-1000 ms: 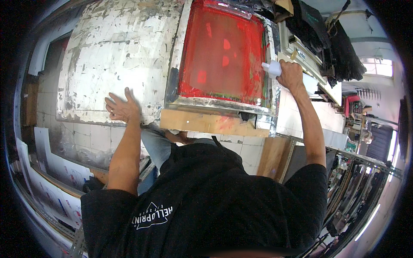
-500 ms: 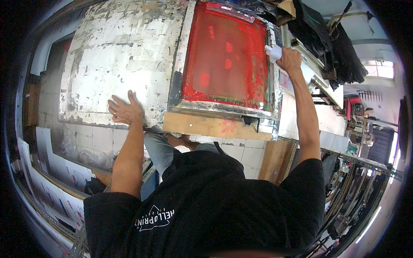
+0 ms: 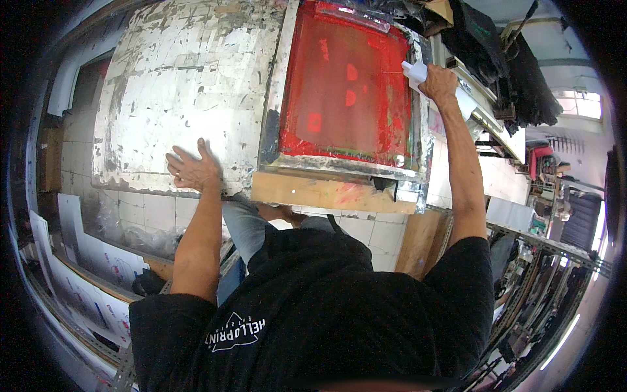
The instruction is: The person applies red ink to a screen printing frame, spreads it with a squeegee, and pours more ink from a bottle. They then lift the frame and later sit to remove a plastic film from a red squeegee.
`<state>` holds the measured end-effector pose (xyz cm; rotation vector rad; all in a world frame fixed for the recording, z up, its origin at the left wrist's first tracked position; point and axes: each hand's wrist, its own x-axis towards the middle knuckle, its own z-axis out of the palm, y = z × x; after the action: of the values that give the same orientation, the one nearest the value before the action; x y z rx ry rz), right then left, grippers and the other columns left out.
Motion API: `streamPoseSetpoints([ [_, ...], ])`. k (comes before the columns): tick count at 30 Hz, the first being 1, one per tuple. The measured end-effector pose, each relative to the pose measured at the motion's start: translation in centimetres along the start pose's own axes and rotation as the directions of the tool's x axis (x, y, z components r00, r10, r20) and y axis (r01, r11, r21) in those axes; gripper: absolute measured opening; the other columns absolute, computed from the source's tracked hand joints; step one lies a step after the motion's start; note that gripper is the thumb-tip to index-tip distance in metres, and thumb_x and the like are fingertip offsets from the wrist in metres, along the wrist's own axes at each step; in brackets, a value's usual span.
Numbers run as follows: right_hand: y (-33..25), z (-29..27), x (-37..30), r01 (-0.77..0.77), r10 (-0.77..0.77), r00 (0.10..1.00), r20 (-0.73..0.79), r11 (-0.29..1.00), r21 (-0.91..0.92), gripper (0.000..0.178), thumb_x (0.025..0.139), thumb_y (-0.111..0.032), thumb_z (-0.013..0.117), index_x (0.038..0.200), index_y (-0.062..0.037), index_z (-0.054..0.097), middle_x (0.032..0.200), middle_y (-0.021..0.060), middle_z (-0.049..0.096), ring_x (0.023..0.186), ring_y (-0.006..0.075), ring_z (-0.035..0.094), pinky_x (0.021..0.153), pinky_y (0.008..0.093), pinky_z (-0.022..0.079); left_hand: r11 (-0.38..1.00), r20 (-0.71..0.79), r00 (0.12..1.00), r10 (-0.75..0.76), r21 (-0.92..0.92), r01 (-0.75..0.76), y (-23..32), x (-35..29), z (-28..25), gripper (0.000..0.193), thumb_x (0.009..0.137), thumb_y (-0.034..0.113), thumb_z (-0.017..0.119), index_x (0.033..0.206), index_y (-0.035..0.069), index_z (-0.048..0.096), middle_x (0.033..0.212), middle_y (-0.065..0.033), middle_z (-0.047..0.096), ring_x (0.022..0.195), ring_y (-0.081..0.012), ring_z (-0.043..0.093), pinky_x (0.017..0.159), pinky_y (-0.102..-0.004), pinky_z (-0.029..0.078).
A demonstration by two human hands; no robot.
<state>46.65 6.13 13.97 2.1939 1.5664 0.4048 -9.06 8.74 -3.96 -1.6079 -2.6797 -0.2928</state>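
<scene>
On the white table (image 3: 189, 72), resting the left hand (image 3: 197, 171) with fingers spread, holding nothing. At the right edge of the red screen (image 3: 320, 85) beside it — pointing the white bottle (image 3: 415, 74) in, gripping it in the right hand (image 3: 439, 85), fingers curled. Maybe squirting the screen, or getting ready to; next, probably calling for careful aiming.

You show one left hand (image 3: 197, 172) and one right hand (image 3: 439, 85), two in all, at one paint-flecked white table (image 3: 170, 98). Before you are one framed red screen (image 3: 336, 117), two half-round red patches (image 3: 351, 72) upon it, one wooden strip (image 3: 326, 191) and one white container (image 3: 415, 73). You wear one black shirt (image 3: 346, 320) with one white chest print (image 3: 236, 334); one bright window (image 3: 580, 104) shows beyond.
</scene>
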Motion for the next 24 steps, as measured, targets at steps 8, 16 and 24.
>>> streamPoseSetpoints([
  [8,-1.0,-0.8,-5.8,0.194,-0.193,0.981,0.03,0.98,-0.031,0.034,0.063,-0.026,0.076,0.09,-0.0075,0.066,0.081,0.0135,0.07,0.073,0.0323,0.069,0.069,0.0426,0.055,1.0,-0.003,1.0,0.016,-0.004,-0.016,-0.1,0.0,0.3,0.085,0.087,0.072,0.038,0.146,0.011,0.035,0.152,-0.0157,0.025,0.138,-0.03,0.022,0.101,-0.0509,0.023],
  [16,-4.0,-1.5,-12.7,0.293,-0.301,0.944,0.137,0.953,0.077,0.031,0.061,-0.025,0.078,0.083,-0.0084,0.066,0.074,0.0134,0.069,0.069,0.0289,0.069,0.063,0.0395,0.054,1.0,0.018,1.0,0.014,-0.001,-0.014,0.2,-0.1,-0.3,0.084,0.087,0.073,0.036,0.144,0.011,0.036,0.152,-0.0163,0.025,0.138,-0.0303,0.022,0.1,-0.0499,0.024],
  [24,-7.4,-5.1,-16.0,0.299,-0.31,0.95,0.027,0.934,0.196,0.025,0.061,-0.014,0.071,0.084,-0.0051,0.064,0.074,0.0161,0.068,0.068,0.0307,0.068,0.067,0.0406,0.054,0.999,0.018,1.0,0.022,0.049,-0.023,0.2,0.0,-0.4,0.083,0.087,0.072,0.036,0.144,0.012,0.037,0.152,-0.0165,0.024,0.137,-0.0303,0.022,0.098,-0.0485,0.026],
])
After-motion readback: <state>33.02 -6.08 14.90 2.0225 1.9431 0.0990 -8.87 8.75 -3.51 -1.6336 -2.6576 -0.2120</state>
